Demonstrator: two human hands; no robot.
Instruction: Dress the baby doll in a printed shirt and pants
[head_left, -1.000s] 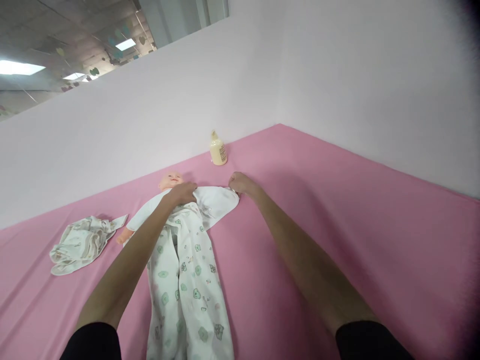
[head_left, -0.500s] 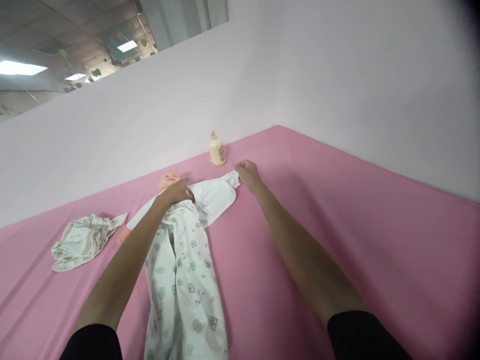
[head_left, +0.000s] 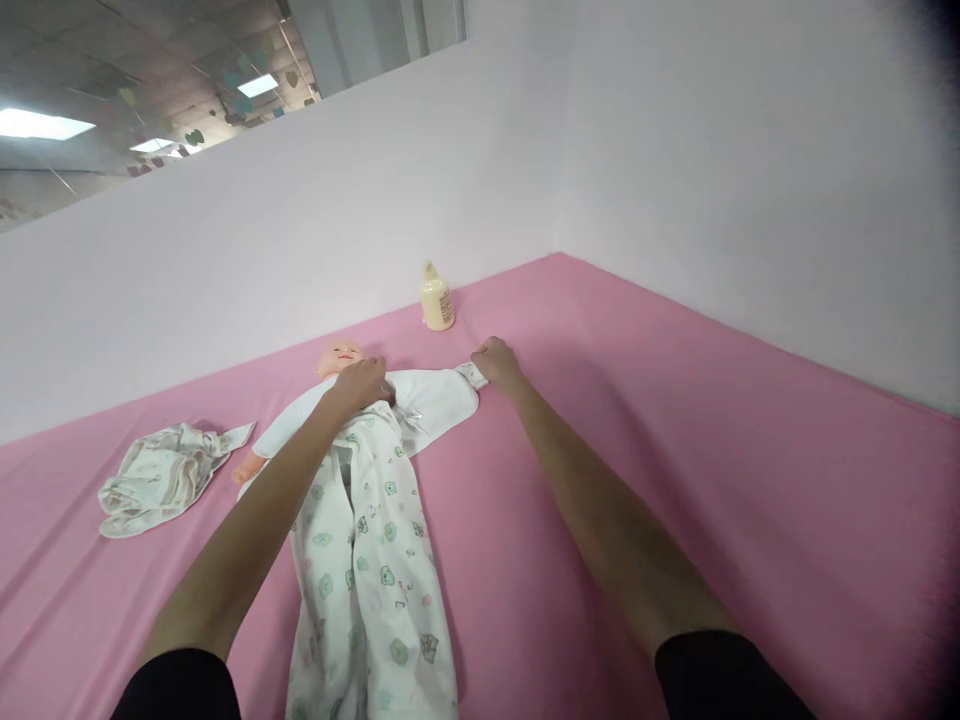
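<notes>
A baby doll (head_left: 339,356) lies on its back in a white baby shirt (head_left: 441,400). White baby trousers (head_left: 379,560) with green bear prints stretch from its waist toward me. At the doll's chest my left hand (head_left: 361,383) is closed on the shirt near the front opening; its fingertips are partly hidden. My right hand (head_left: 496,362) pinches the end of the shirt's sleeve, holding it out to the right with its patterned cuff showing. On the other side, one doll hand (head_left: 247,467) sticks out of the sleeve.
A pale yellow pump bottle (head_left: 437,303) stands behind the doll against the white wall (head_left: 375,200). To the left lies a bundled printed baby garment (head_left: 165,470). Pink sheeting (head_left: 600,560) covers the surface, which meets walls at the back and right.
My right hand has moved slightly down, and the sleeve end now lies straighter, with more of its patterned cuff visible. My left hand's fingers have drawn in at the chest.
</notes>
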